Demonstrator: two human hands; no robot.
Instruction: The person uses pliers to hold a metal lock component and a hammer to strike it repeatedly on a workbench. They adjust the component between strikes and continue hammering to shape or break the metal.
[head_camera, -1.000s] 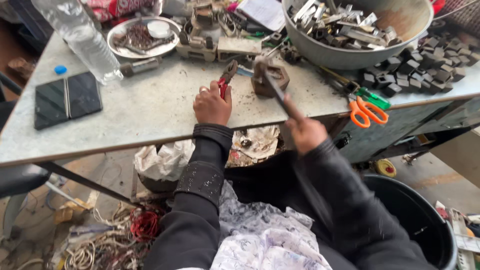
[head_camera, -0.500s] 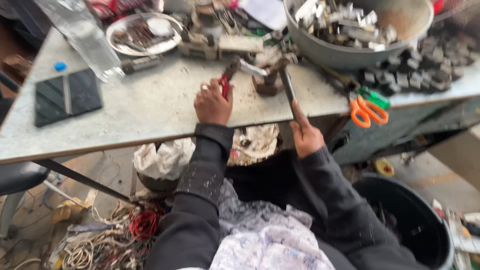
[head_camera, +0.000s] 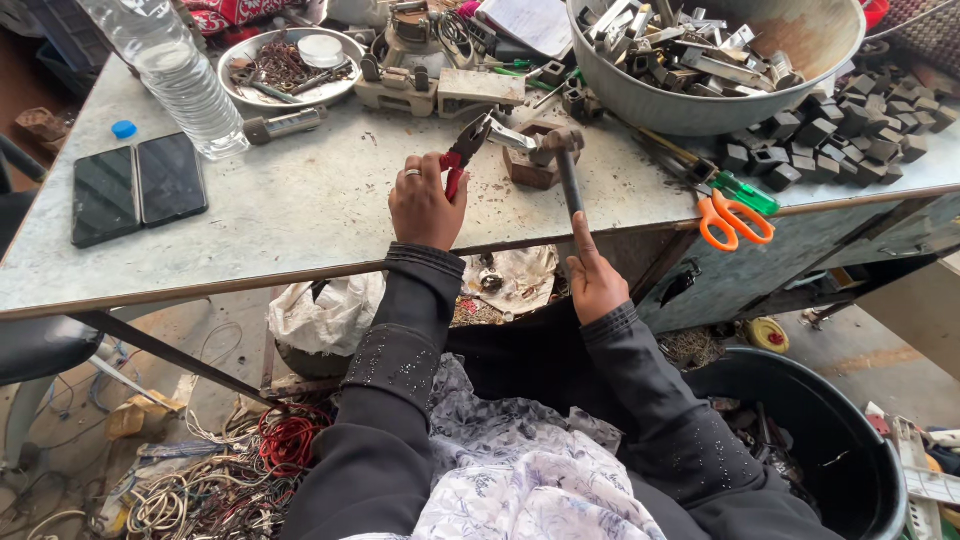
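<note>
The left hand (head_camera: 425, 205) clenched red pliers (head_camera: 462, 152) pinning a metal strip (head_camera: 512, 138) on a block (head_camera: 530, 165) near the tabletop (head_camera: 300, 215) edge, steadying it while the right hand (head_camera: 592, 280) gripped a hammer (head_camera: 565, 160) upon it.

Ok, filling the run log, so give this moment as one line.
left hand: grips red-handled pliers | right hand: holds hammer on small block | table
</note>
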